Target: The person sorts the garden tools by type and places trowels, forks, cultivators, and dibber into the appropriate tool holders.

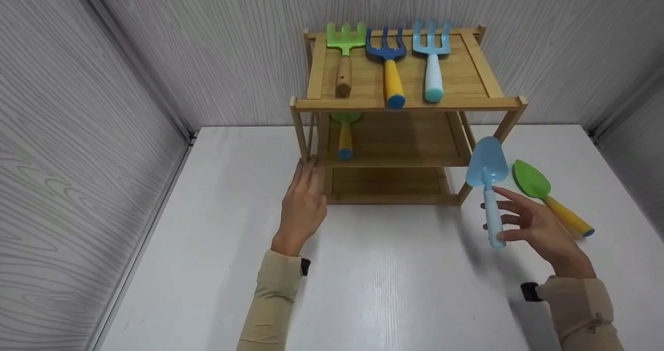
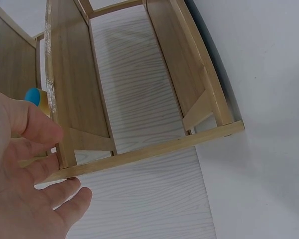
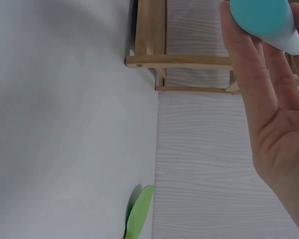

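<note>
My right hand [image 1: 539, 229] grips a light blue garden trowel [image 1: 487, 164] by its pale handle, blade up, beside the right front post of a wooden shelf rack [image 1: 407, 104]. In the right wrist view the handle's turquoise end [image 3: 261, 15] shows between the fingers. My left hand [image 1: 304, 208] holds the rack's left front post at middle-shelf height; the left wrist view shows thumb and fingers around that post [image 2: 65, 144]. On the middle shelf lies a green trowel with a yellow handle [image 1: 345, 138], its blade partly hidden under the top shelf.
Three hand forks lie on the top shelf: a green one [image 1: 344, 66], a dark blue one with yellow handle [image 1: 392, 79] and a light blue one [image 1: 433, 71]. Another green trowel [image 1: 557, 203] rests on the white table [image 1: 394, 289], right of the rack. Grey wood-grain panels [image 1: 233, 45] surround the table.
</note>
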`<state>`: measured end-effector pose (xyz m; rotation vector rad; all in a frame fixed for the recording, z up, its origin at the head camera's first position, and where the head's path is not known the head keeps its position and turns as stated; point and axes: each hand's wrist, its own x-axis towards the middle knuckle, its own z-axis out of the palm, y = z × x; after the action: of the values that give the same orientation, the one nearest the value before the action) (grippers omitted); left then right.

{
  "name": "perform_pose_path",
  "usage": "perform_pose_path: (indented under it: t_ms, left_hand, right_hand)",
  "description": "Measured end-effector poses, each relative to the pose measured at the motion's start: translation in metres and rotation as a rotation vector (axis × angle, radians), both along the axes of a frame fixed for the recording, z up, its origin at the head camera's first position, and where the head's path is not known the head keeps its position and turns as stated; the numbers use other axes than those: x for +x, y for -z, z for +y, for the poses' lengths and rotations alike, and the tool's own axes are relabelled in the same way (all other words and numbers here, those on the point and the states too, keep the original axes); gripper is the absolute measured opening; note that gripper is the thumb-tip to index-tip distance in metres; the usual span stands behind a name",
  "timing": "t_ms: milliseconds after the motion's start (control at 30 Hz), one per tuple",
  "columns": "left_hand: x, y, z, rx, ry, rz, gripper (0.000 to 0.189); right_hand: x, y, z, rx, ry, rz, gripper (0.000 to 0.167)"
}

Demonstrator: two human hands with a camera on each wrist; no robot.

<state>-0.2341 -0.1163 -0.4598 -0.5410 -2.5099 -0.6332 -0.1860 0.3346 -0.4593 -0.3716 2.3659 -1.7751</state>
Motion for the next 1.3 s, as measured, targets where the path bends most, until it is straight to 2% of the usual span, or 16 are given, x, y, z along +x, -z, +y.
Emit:
perform_pose_path:
  t_ms: [67,233,333,567,867,1100,1300]
  left_hand:
    - [0.000,0.000,0.000,0.000,0.002,0.003,0.054]
    - [0.000,0.000,0.000,-0.005,0.002,0.008,0.054]
    - [-0.001,-0.001,0.000,0.000,0.005,0.010,0.054]
    - [-0.002,0.000,0.001,0.017,0.030,0.005,0.055]
    - [0.000,-0.001,-0.001,0.036,0.007,-0.039,0.057]
    - [0.002,0.000,-0.001,0.025,0.002,-0.036,0.057]
    - [0.001,-0.002,-0.001,0.044,0.008,-0.056,0.056]
  right_hand:
    - [-0.002,-0.005,-0.005,0.005,-0.016,0.007,0.087]
    - [-0.008,-0.016,-0.017,-0.074,-0.094,0.011,0.086]
    - [-0.014,-0.021,-0.025,-0.086,-0.121,0.013,0.086]
    - [-0.023,-0.028,-0.039,-0.134,-0.115,-0.034,0.087]
    - [-0.036,-0.038,-0.056,-0.162,-0.096,-0.093,0.087]
    - [-0.042,-0.042,-0.066,-0.195,-0.104,-0.129,0.085]
    - [-0.048,-0.047,-0.072,-0.247,-0.136,-0.119,0.082]
